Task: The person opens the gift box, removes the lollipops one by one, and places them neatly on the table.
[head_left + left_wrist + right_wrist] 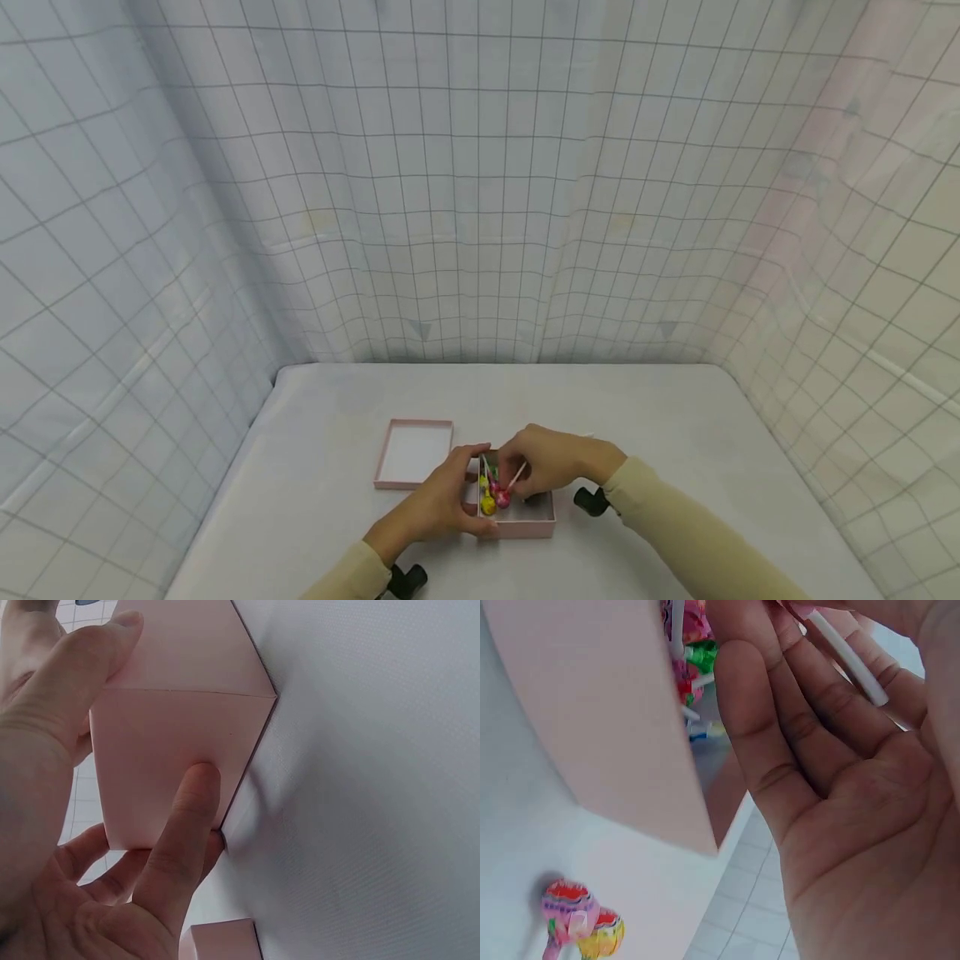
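Observation:
My left hand [448, 493] grips a pink open-topped box [525, 529] at its left end, thumb at the near corner and fingers spread along the end and far side. In the left wrist view, one fingertip presses the box's end wall [165, 750]. My right hand [551, 454] reaches into the box and pinches a pink-wrapped lollipop [503, 498]. Its white stick [851, 660] slants out past the fingers. Beside it in the box lie a yellow lollipop [488, 506] and a green-wrapped one [702, 656], among several others partly hidden by my hand.
The pink-rimmed box lid [412, 485] lies with its white inside up, behind and left of the box. On the table right of the box are a pink lollipop [568, 909] and a yellow lollipop [602, 934]. Gridded white curtains [495, 208] enclose the table.

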Demonstrator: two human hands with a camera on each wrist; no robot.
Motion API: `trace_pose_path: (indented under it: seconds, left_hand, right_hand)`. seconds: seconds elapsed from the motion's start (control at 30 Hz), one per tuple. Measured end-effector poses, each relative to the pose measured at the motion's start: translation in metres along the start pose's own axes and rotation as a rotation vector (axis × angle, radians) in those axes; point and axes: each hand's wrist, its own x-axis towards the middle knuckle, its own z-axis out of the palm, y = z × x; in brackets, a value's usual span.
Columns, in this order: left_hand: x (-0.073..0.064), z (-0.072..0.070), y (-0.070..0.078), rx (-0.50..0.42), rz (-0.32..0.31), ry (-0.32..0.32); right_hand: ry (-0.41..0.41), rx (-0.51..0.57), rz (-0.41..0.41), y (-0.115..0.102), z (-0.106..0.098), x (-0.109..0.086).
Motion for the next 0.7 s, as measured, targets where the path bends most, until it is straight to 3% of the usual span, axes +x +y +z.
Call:
trace_pose_path:
  seconds: [0.3, 0.7]
  left_hand:
    - [0.000, 0.001, -0.002, -0.054, -0.028, -0.007]
    - [0.000, 0.002, -0.001, -0.011, -0.065, -0.002]
  right_hand:
    - [0.071, 0.072, 0.031, 0.007, -0.006, -0.017]
    - [0.188, 0.102, 0.015, 0.019, -0.013, -0.036]
